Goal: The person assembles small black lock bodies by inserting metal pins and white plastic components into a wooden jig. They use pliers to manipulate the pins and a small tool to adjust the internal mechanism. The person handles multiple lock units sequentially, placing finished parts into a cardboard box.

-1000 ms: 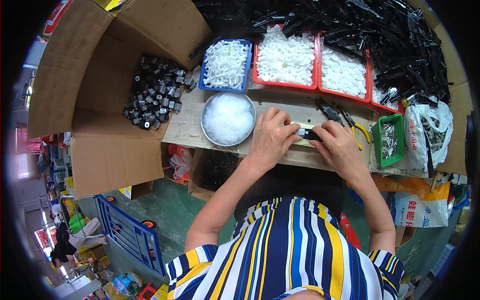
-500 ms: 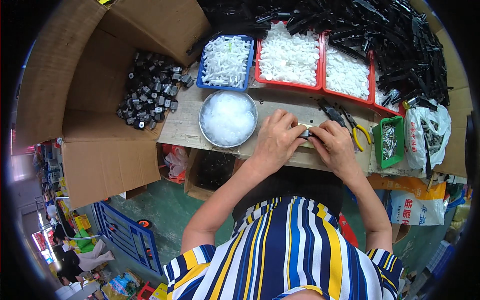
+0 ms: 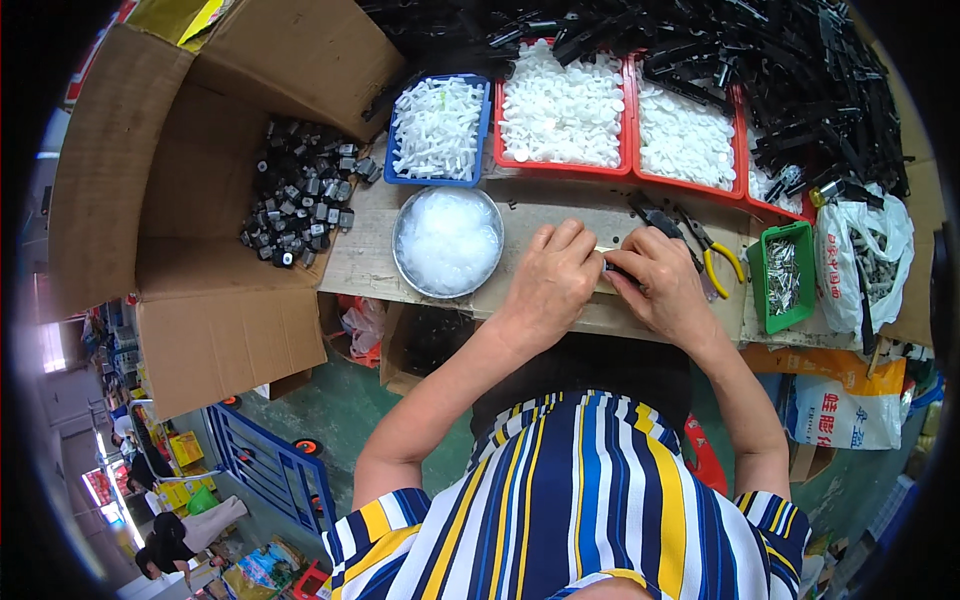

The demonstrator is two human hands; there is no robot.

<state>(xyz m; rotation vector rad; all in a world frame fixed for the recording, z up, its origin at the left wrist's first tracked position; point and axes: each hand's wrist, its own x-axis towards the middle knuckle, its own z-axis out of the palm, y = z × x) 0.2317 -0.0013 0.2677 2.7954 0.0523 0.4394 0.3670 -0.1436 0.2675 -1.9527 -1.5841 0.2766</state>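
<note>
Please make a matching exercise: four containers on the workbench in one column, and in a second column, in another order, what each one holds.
Containers:
1. blue tray
2. round metal bowl
3. green bin
4. cardboard box

Contents:
A. small metal pins
B. black assembled parts
C. white plastic pegs
D. clear, frosty small pieces

Pairs: 1-C, 2-D, 3-A, 4-B

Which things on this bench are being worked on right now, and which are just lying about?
In hand:
left hand
right hand
small black part pinched between them

Lying about:
round metal bowl of clear bits
yellow-handled pliers
blue tray of white pieces
green tray of metal pins
cardboard box of black parts
</note>
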